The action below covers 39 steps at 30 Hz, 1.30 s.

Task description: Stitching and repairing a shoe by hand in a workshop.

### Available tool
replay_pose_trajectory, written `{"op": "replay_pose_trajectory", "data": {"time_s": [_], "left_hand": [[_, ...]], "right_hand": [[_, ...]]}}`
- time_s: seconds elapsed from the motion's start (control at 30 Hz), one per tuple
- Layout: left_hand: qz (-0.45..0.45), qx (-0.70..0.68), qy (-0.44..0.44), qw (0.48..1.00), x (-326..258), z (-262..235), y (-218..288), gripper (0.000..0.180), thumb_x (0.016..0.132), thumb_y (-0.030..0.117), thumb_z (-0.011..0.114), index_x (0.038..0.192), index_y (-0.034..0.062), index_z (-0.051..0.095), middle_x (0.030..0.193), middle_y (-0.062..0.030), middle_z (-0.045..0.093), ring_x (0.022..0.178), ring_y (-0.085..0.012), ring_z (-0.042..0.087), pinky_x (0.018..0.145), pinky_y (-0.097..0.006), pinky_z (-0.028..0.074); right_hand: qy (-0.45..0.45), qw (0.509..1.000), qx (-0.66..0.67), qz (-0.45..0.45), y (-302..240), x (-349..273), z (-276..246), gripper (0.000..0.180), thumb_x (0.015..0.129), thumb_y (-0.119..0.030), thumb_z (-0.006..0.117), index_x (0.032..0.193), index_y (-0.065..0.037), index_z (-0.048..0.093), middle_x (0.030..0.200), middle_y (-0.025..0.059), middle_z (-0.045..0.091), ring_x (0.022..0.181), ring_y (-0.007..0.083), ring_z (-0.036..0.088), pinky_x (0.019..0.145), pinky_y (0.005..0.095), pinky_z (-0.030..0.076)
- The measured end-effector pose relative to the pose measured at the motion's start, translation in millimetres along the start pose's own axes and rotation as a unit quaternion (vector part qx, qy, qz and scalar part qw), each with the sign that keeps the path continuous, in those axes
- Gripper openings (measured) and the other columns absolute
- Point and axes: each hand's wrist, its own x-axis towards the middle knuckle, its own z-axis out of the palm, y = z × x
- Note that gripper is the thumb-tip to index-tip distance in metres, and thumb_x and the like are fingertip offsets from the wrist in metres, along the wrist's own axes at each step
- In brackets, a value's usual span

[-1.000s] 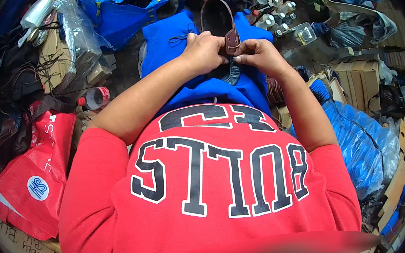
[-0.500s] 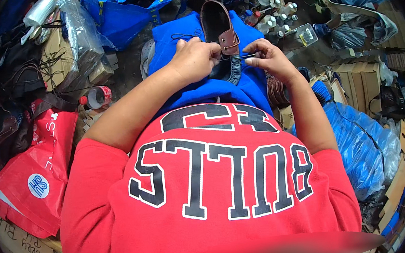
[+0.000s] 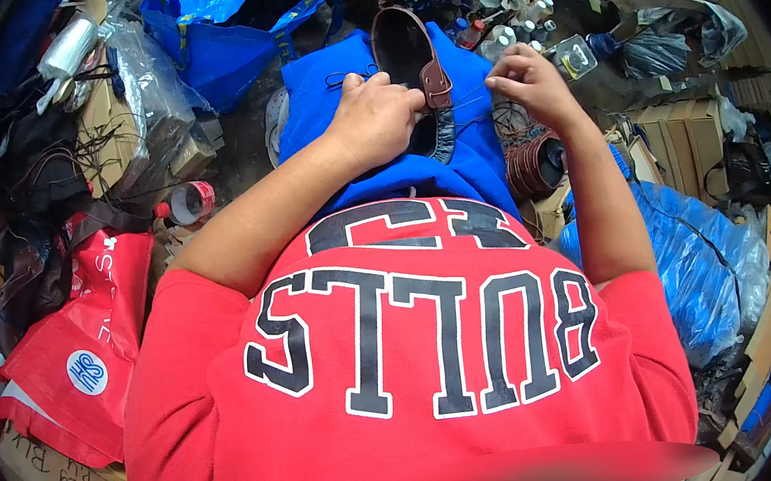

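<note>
A brown leather shoe (image 3: 436,85) with dark lining rests on the blue cloth (image 3: 477,142) over my lap, its rounded end pointing away from me. My left hand (image 3: 377,115) is closed on the shoe's left edge, fingers curled; what its fingertips pinch is hidden. To the right of the shoe, my right hand (image 3: 531,84) is raised with thumb and fingers pinched together. A thin dark thread (image 3: 472,100) runs from the shoe to those fingertips. Whether a needle is there too is too small to tell. A loop of dark cord (image 3: 345,78) lies on the cloth beyond my left hand.
Several plastic bottles (image 3: 501,39) crowd the far right. A stack of brown shoe pieces (image 3: 533,169) sits under my right forearm. A blue plastic-wrapped bundle (image 3: 690,274) lies right, a red bag (image 3: 88,356) left, a blue bag (image 3: 230,55) at the back.
My right hand has moved right and slightly away from the shoe, stretching out the thread. The left hand keeps its place at the shoe.
</note>
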Motion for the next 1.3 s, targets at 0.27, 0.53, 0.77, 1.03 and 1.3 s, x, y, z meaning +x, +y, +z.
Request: {"op": "replay_pose_trajectory", "data": {"time_s": [0.27, 0.53, 0.77, 1.03, 1.3], "left_hand": [[0.000, -0.013, 0.005, 1.000, -2.9, 4.1, -3.5, 0.011, 0.082, 0.017, 0.055, 0.084, 0.0124, 0.065, 0.084, -0.0048, 0.066, 0.091, -0.0244, 0.056, 0.080, -0.045, 0.034], [0.047, 0.011, 0.013, 0.999, -9.8, 3.3, -15.3, 0.010, 0.081, 0.014, 0.055, 0.088, 0.0152, 0.062, 0.082, -0.0023, 0.064, 0.087, -0.0227, 0.056, 0.079, -0.043, 0.034], [0.072, 0.119, 0.035, 0.990, -48.2, -19.4, -33.2, 0.013, 0.077, 0.012, 0.055, 0.088, 0.0169, 0.059, 0.080, -0.0001, 0.061, 0.084, -0.0201, 0.055, 0.077, -0.039, 0.035], [0.048, -0.210, 0.145, 0.966, -54.8, -85.7, -26.4, 0.007, 0.073, 0.002, 0.069, 0.078, 0.0041, 0.065, 0.076, -0.0067, 0.061, 0.074, -0.0197, 0.055, 0.068, -0.032, 0.041], [-0.018, -0.563, -0.203, 0.801, -32.6, -51.6, 10.4, 0.009, 0.087, 0.011, 0.059, 0.088, 0.0022, 0.058, 0.086, -0.0041, 0.060, 0.086, -0.0140, 0.058, 0.079, -0.029, 0.047]], "right_hand": [[-0.025, 0.970, -0.217, -0.106, -56.7, -0.5, 3.7, 0.014, 0.078, -0.022, 0.065, 0.089, -0.012, 0.067, 0.089, 0.0080, 0.062, 0.092, 0.0251, 0.060, 0.082, 0.0402, 0.044], [-0.147, 0.880, -0.403, -0.203, -54.4, 4.1, 33.7, 0.010, 0.086, -0.017, 0.054, 0.095, -0.016, 0.058, 0.083, 0.0039, 0.062, 0.087, 0.0230, 0.059, 0.083, 0.0382, 0.038], [-0.117, 0.897, -0.371, -0.210, -21.4, -6.6, 16.4, 0.011, 0.079, -0.010, 0.057, 0.090, -0.013, 0.056, 0.082, 0.0043, 0.061, 0.089, 0.0252, 0.057, 0.086, 0.0385, 0.039], [0.051, 0.953, 0.289, 0.079, -11.6, -7.3, -15.2, 0.020, 0.086, -0.020, 0.064, 0.088, 0.000, 0.065, 0.080, 0.0014, 0.060, 0.077, 0.0102, 0.054, 0.075, 0.0265, 0.043], [-0.239, 0.885, 0.399, -0.003, -68.7, 0.2, 26.4, 0.021, 0.088, -0.022, 0.064, 0.085, -0.002, 0.057, 0.076, 0.0003, 0.054, 0.071, 0.0103, 0.050, 0.066, 0.0246, 0.041]]}}
